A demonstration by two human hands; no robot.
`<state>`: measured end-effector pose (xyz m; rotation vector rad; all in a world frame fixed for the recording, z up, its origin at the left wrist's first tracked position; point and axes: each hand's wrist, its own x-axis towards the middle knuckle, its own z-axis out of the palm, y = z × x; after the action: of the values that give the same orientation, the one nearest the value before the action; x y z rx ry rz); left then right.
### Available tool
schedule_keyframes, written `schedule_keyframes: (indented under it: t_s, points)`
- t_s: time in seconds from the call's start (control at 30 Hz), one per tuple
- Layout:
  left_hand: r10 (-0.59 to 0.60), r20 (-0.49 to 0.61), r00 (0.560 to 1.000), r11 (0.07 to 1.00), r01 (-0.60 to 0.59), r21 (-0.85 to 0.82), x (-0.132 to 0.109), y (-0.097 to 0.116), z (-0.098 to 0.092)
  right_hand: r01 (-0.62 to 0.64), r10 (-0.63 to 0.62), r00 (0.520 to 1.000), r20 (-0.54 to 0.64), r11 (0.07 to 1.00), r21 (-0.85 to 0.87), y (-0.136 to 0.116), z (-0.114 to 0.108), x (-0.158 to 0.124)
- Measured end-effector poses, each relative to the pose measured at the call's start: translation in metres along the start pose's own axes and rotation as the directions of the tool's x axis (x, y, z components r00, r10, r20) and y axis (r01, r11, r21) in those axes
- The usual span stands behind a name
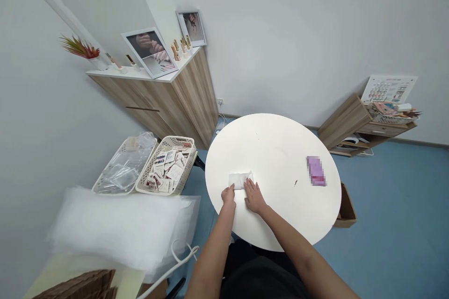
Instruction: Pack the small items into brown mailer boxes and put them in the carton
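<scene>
A white folded packet (240, 180) lies near the front edge of the round white table (270, 142). My left hand (228, 195) rests on the packet's near left corner, with the fingers over its edge. My right hand (254, 197) lies flat on the table and presses on the packet's near right side. The part of the packet under my fingers is hidden. A pink rectangular item (316, 170), pixelated in the picture, lies toward the table's right side, well away from both hands.
To my left stand a basket of clear plastic bags (123, 166) and a basket of printed cards (168, 166), with a large translucent sheet (119, 229) nearer me. A wooden cabinet (154, 103) stands behind them, and a cardboard box (346, 208) sits beyond the table.
</scene>
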<state>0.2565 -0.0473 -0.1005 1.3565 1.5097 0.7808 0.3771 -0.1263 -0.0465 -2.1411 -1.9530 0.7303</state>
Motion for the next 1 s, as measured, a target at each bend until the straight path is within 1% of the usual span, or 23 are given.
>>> schedule_keyframes:
  t_s: [0.1,0.17,0.27,0.37,0.43,0.53,0.63,0.7,0.73,0.8,0.87,0.93,1.0]
  points:
    - [-0.023,0.007,1.0,1.0,0.023,0.0,0.006,0.012,0.005,-0.019,0.019,1.0,-0.002,1.0,0.008,0.001,-0.01,0.004]
    - [0.004,0.021,1.0,1.0,-0.004,0.007,0.004,0.02,0.006,-0.032,0.032,0.999,0.012,0.999,0.01,0.003,-0.019,0.009]
    - [0.088,0.079,0.993,0.996,-0.089,0.009,-0.003,0.033,0.006,-0.043,0.041,0.997,0.061,0.999,0.032,0.007,-0.029,0.019]
    - [0.202,0.194,0.96,0.975,-0.216,0.054,-0.009,0.041,0.006,-0.044,0.034,0.995,0.092,0.993,0.106,0.013,-0.032,0.024]
    - [0.266,0.273,0.925,0.942,-0.309,0.131,-0.011,0.043,0.005,-0.058,0.043,0.996,0.083,0.982,0.179,0.018,-0.031,0.024]
    - [0.349,0.36,0.865,0.855,-0.452,0.255,-0.014,0.041,0.003,-0.088,0.081,0.996,0.036,0.948,0.305,0.023,-0.031,0.022]
    - [0.42,0.473,0.774,0.718,-0.603,0.348,-0.018,0.04,0.003,-0.066,0.077,0.997,-0.009,0.901,0.428,0.029,-0.035,0.02]
    - [0.42,0.558,0.715,0.61,-0.678,0.409,-0.019,0.04,0.004,-0.039,0.059,0.998,-0.027,0.874,0.484,0.032,-0.036,0.019]
    - [0.412,0.59,0.694,0.553,-0.705,0.444,-0.019,0.04,0.005,-0.02,0.044,0.998,-0.037,0.868,0.495,0.034,-0.036,0.017]
    - [0.41,0.627,0.663,0.434,-0.746,0.505,-0.017,0.04,0.005,0.039,-0.004,0.997,-0.074,0.881,0.471,0.038,-0.032,0.014]
    - [0.424,0.658,0.622,0.335,-0.783,0.524,-0.01,0.038,0.003,0.106,-0.063,0.99,-0.123,0.917,0.384,0.041,-0.023,0.008]
    - [0.428,0.703,0.568,0.284,-0.823,0.492,-0.001,0.036,0.0,0.132,-0.093,0.984,-0.152,0.953,0.273,0.043,-0.014,0.001]
    - [0.426,0.735,0.527,0.289,-0.849,0.442,0.008,0.035,-0.003,0.131,-0.103,0.983,-0.15,0.973,0.189,0.045,-0.01,-0.002]
